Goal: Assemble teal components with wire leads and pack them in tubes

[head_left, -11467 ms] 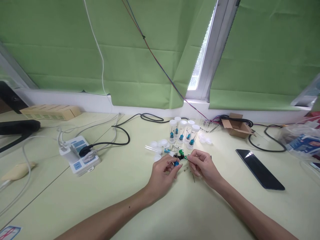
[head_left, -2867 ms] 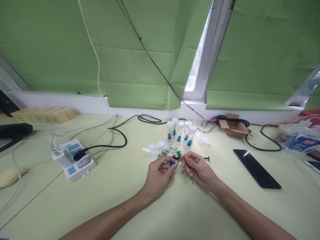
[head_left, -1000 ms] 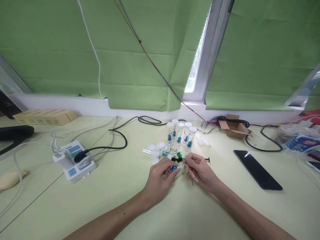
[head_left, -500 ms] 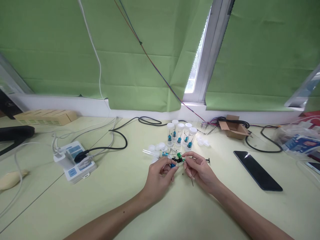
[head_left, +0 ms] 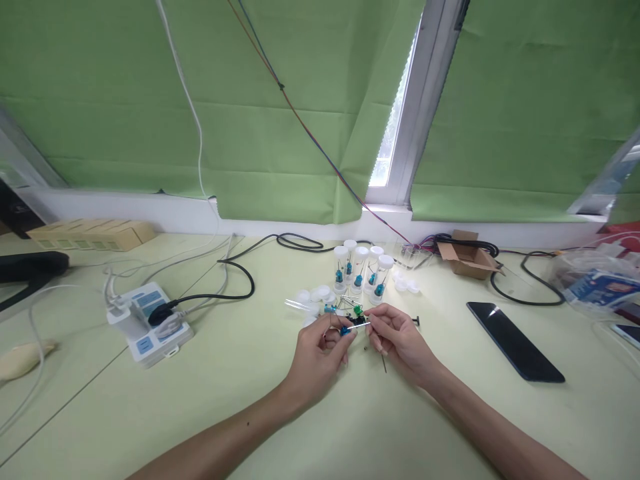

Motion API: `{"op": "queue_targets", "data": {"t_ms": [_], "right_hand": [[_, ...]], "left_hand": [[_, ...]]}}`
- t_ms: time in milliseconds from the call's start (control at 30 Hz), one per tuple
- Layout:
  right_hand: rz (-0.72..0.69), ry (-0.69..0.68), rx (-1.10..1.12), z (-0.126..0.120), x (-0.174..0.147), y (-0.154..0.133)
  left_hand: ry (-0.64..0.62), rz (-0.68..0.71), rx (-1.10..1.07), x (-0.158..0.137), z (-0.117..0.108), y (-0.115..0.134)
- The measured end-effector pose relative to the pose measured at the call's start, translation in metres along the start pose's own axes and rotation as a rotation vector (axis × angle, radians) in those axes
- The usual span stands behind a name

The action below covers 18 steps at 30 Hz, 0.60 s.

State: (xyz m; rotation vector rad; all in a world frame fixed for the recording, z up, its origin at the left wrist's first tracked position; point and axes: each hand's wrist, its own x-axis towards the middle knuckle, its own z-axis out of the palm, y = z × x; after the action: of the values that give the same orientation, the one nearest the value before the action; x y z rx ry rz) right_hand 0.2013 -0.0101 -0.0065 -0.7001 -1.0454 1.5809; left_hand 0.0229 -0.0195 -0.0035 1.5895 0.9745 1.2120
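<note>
Between the fingertips of my left hand (head_left: 320,353) is a small blue part (head_left: 345,331) with a thin wire or rod sticking out. My right hand (head_left: 400,340) pinches a thin metal rod (head_left: 359,325), whose left end meets the blue part; whether it sits inside cannot be made out. Just beyond my fingers lie a small green part (head_left: 358,311), black pieces and several thin metal rods. A dark thin rod (head_left: 385,364) lies under my right hand, and a tiny nut-like piece (head_left: 365,348) rests between the hands.
Several clear capped tubes (head_left: 383,277) holding blue parts stand behind my hands. White caps (head_left: 320,293) lie to their left. A black phone (head_left: 515,341) is at right, a small cardboard box (head_left: 467,259) behind it. A power strip (head_left: 150,320) with cables stands at left.
The metal rod in my right hand now shows more clearly, lined up with the blue part. Both hands have barely shifted.
</note>
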Motion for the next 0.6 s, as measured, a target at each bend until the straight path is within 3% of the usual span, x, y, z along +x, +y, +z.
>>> {"op": "queue_targets", "data": {"t_ms": [600], "right_hand": [[0.019, 0.037, -0.059, 0.0042, -0.0008, -0.0025]], "left_hand": [[-0.001, 0.047, 0.056, 0.0001, -0.0020, -0.0053]]}}
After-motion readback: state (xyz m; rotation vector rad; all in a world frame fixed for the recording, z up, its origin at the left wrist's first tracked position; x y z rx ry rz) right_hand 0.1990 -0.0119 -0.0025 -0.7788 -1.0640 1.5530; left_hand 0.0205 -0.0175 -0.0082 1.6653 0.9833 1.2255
